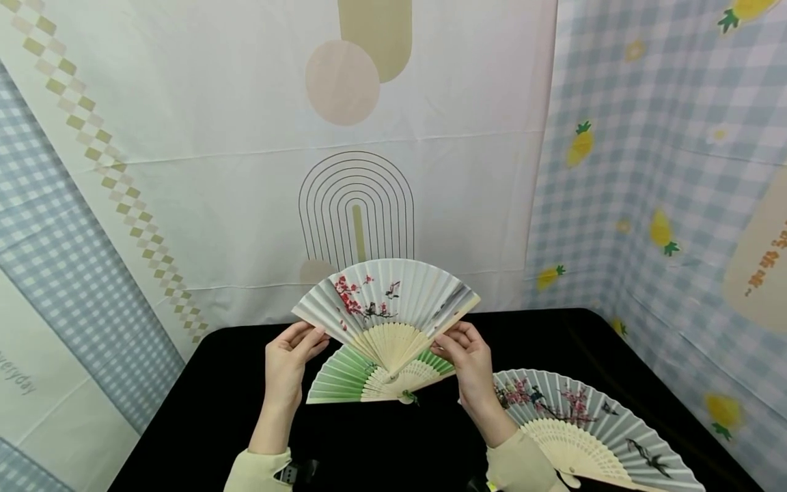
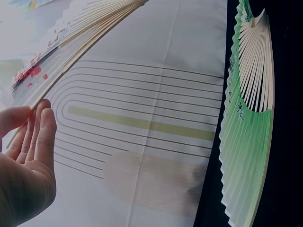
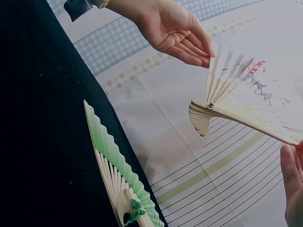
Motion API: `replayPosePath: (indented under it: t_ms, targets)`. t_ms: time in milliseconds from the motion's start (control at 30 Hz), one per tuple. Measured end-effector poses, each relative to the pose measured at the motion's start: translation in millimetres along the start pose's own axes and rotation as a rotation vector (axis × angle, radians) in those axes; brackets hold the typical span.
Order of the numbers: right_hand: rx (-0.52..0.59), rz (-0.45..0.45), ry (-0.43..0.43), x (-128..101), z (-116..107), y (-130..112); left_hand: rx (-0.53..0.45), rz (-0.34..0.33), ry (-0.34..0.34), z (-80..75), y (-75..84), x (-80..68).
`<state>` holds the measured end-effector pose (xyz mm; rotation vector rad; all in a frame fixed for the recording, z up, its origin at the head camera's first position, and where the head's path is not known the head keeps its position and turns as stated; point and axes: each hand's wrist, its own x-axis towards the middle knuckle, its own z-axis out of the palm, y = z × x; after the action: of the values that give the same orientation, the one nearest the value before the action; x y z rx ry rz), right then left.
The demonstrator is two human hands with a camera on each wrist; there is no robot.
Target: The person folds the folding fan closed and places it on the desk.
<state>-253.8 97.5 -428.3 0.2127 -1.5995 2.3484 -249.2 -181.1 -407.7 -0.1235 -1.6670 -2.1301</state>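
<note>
A white folding fan (image 1: 393,290) with red blossoms and dark birds is spread wide and held up above the black table. My left hand (image 1: 289,355) pinches its left outer rib between thumb and fingers. At the opposite side my right hand (image 1: 465,352) pinches the right outer rib. The pale ribs meet at a rivet, seen in the right wrist view below the left hand (image 3: 173,30). Behind and below the held fan, a green folding fan (image 1: 338,379) lies spread on the table, partly covered by it in the head view.
A grey-white folding fan (image 1: 615,417) with pink blossoms lies spread at the right front, partly behind the right forearm. The black tabletop (image 1: 369,444) ends at a white cloth backdrop (image 1: 246,205). Blue checked cloth (image 1: 615,171) with pineapples hangs on the right.
</note>
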Motion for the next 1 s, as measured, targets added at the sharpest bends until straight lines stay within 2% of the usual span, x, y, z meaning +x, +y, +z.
replayPosePath:
  t_ms: [400, 1000]
  targets:
    - [-0.017, 0.013, -0.017, -1.3, 0.7, 0.3, -0.004, -0.026, -0.01, 3.6, -0.3, -0.3]
    - [-0.03, 0.04, -0.021, -2.4, 0.7, 3.1, 0.007, -0.028, -0.03, 3.3, -5.1, -0.6]
